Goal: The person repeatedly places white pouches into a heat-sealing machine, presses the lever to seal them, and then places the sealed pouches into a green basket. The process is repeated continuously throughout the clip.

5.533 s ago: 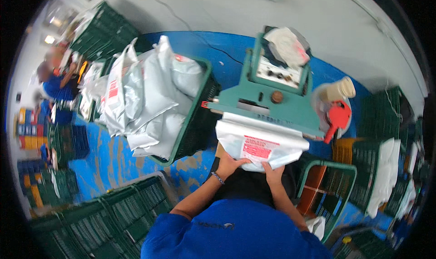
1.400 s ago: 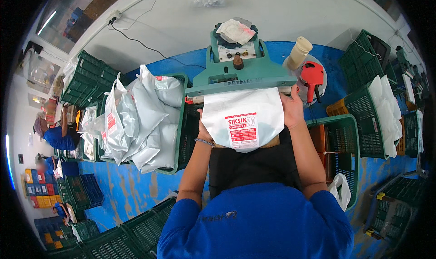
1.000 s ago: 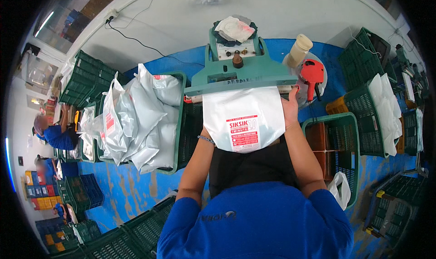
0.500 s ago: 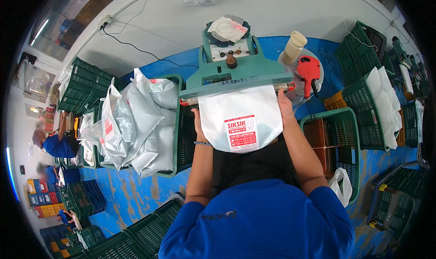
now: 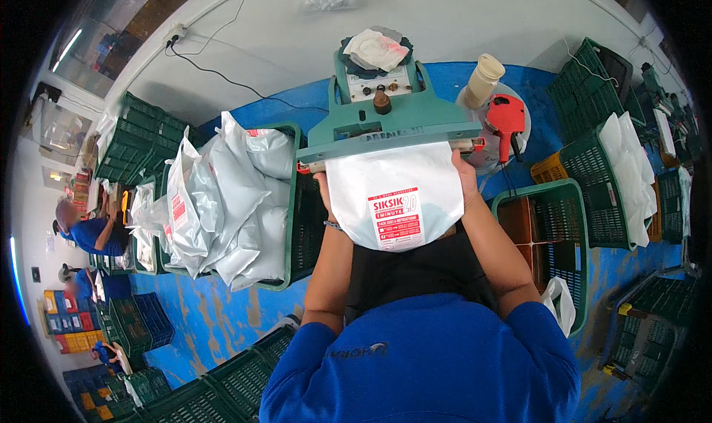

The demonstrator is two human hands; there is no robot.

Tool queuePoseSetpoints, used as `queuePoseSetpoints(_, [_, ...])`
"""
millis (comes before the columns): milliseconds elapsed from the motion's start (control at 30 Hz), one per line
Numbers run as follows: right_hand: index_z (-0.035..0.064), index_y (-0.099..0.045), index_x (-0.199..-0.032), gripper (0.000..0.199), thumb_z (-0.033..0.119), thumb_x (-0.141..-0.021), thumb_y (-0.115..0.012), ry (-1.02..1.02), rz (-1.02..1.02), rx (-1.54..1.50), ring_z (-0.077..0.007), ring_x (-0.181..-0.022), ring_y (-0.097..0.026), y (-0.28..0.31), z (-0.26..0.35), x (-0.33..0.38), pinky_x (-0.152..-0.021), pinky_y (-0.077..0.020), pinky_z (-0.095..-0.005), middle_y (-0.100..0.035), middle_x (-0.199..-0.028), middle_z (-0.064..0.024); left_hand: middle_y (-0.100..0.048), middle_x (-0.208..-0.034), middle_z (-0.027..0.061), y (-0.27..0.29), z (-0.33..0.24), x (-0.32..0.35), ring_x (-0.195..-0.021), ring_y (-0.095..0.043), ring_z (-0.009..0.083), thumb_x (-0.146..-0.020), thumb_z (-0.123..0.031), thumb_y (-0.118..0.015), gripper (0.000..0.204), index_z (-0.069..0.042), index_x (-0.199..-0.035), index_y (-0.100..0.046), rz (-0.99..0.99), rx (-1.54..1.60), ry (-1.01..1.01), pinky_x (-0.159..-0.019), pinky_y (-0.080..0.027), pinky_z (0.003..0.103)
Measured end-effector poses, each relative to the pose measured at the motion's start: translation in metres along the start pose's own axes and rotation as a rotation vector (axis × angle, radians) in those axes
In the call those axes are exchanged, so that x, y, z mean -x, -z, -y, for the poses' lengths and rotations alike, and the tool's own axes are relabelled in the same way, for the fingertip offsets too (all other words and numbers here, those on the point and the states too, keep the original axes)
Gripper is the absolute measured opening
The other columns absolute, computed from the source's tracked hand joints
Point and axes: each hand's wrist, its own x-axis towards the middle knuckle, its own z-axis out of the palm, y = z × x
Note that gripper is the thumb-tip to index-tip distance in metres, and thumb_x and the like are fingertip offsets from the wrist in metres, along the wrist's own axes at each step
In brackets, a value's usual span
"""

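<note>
Your left hand (image 5: 324, 193) and right hand (image 5: 467, 182) grip the side edges of a white pouch (image 5: 397, 193) with a red-and-white rectangular label at its lower middle; its top edge sits under the bar of the green sealing machine (image 5: 386, 122). Left of it, a green crate (image 5: 297, 208) holds silver-white filled bags (image 5: 230, 200). To the right stand a red label gun (image 5: 506, 119) and an open green basket (image 5: 556, 230).

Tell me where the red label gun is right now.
In the head view the red label gun lies on the person's right, beside the green sealing machine, just past the right hand and below a cream tape roll.
</note>
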Motion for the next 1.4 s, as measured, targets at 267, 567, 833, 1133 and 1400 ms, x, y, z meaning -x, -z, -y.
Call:
queuePoseSetpoints(267, [-0.0052, -0.054, -0.118, 0.042, 0.015, -0.083, -0.066, -0.231, -0.277, 0.510, -0.0237, -0.097, -0.063, -0.018, 0.023, 0.029, -0.090, -0.0476, -0.0360, -0.063, -0.108, -0.0147, -0.053, -0.128, 0.0147, -0.069, -0.022, 0.086, -0.117, -0.051, 0.0267, -0.088, -0.059, -0.049, 0.076, 0.005, -0.129, -0.044, -0.109, -0.436, 0.170, -0.100, -0.041, 0.038])
queuePoseSetpoints(567, [-0.0050, -0.054, -0.121, 0.045, 0.023, -0.087, -0.062, -0.009, -0.142, 1.037, -0.0181, -0.089, -0.060, -0.073, 0.027, 0.117, -0.083, -0.0462, -0.0306, -0.065, -0.101, -0.0107, -0.053, -0.070, -0.0049, -0.186, -0.050, 0.179, -0.066, -0.044, 0.0041, -0.091, -0.024, -0.059, 0.029, 0.001, -0.079, -0.062, -0.469, -1.249, -0.691, -0.055, -0.036, 0.024])
queuePoseSetpoints(833, [0.0020, -0.050, -0.127, 0.041, 0.026, -0.093, -0.057, 0.252, -0.622, 0.852, -0.0132, -0.083, -0.060, -0.038, 0.061, 0.175, -0.076, -0.0467, -0.0256, -0.063, -0.102, -0.0073, -0.048, -0.055, 0.0019, -0.249, -0.324, 0.138, -0.054, -0.044, 0.0138, -0.092, -0.034, -0.057, 0.042, 0.003, -0.072, -0.060, -0.564, -1.799, -1.728, -0.050, -0.037, 0.035])
queuePoseSetpoints(1133, [0.0018, -0.059, -0.114, 0.026, 0.015, -0.091, -0.056, 0.166, -0.518, 1.019, -0.0129, -0.082, -0.060, -0.035, 0.023, 0.162, -0.073, -0.0482, -0.0255, -0.066, -0.094, -0.0082, -0.050, -0.124, 0.0282, -0.029, -0.503, 0.074, -0.119, -0.048, 0.0387, -0.087, -0.056, -0.041, 0.072, 0.005, -0.126, -0.046, -1.297, -2.622, -0.407, -0.100, -0.035, 0.048])
queuePoseSetpoints(1400, [0.0035, -0.059, -0.103, 0.026, 0.012, -0.080, -0.066, 0.297, -0.978, 1.404, -0.0248, -0.092, -0.060, 0.007, -0.039, 0.256, -0.079, -0.0482, -0.0363, -0.062, -0.097, -0.0121, -0.054, -0.125, 0.0177, 0.131, -0.367, 0.095, -0.115, -0.050, 0.0382, -0.090, -0.041, -0.046, 0.054, -0.012, -0.135, -0.042, -1.530, -2.677, 0.130, -0.096, -0.034, 0.056])
